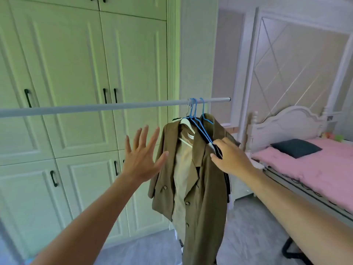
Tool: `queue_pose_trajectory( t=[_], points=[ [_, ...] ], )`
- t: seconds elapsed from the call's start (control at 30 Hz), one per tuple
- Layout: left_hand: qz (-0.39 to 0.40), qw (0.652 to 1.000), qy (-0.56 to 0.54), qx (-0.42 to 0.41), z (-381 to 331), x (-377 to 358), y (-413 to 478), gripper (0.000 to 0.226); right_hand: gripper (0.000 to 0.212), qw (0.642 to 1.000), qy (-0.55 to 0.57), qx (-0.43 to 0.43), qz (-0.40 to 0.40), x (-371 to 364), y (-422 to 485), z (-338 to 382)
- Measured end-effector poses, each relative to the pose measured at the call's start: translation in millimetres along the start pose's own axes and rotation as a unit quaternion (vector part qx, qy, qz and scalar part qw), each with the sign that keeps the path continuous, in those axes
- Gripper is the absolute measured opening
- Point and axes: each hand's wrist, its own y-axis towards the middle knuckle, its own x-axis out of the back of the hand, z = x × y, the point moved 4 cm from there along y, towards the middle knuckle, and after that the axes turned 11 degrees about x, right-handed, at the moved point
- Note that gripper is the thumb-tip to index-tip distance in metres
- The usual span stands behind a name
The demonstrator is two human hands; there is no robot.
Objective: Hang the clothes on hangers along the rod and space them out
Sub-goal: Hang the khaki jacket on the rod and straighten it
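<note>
**Inspector:** State where the clothes are.

**Officer:** They are all bunched at the right end of the rod. An olive coat hangs at the front on a white hanger. The coat is unbuttoned and its pale lining shows. Directly behind it, blue hangers hook over the rod close together, and their exact number cannot be told. They carry a dark garment, which is mostly hidden by the coat.

**Inspector:** And the rod itself?

**Officer:** It is grey and roughly level. It runs left out of view across the wardrobe doors.

**Inspector:** Condition of the hands?

**Officer:** The left hand is open, with fingers straight and spread and the palm facing the coat. It is raised just beside the coat's near shoulder. The thumb tip lines up with the sleeve edge, but whether it touches cannot be confirmed. The right hand is closed in a pinch. Its thumb and curled fingers grip the dark garment at the shoulder end of the blue hangers, just right of the coat's collar.

**Inspector:** Surroundings?

**Officer:** The wardrobe is pale and panelled, with black handles, and stands behind the rod. To the right is a bed with a pink cover. A dark pillow lies on it near a white headboard. The floor is grey.
</note>
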Motion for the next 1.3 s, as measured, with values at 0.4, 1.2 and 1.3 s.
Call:
queue_pose_trajectory(
  t=[0.4, 1.2, 1.3],
  points=[
    [0.086, 0.996, 0.000, 0.034, 9, -109, 54, 0.077, 0.052, 0.995, -0.097, -0.034, -0.015, -76, 48, -30],
    [0.099, 0.987, -0.105, 0.068, 17, -174, 122, 0.070, 0.013, 0.978, 0.184, -0.019, -0.095, -88, 63, -88],
    [0.072, 0.983, -0.156, 0.064, 20, -168, 142, 0.075, 0.018, 0.976, 0.200, -0.008, -0.087, -79, 66, -96]
  ],
)
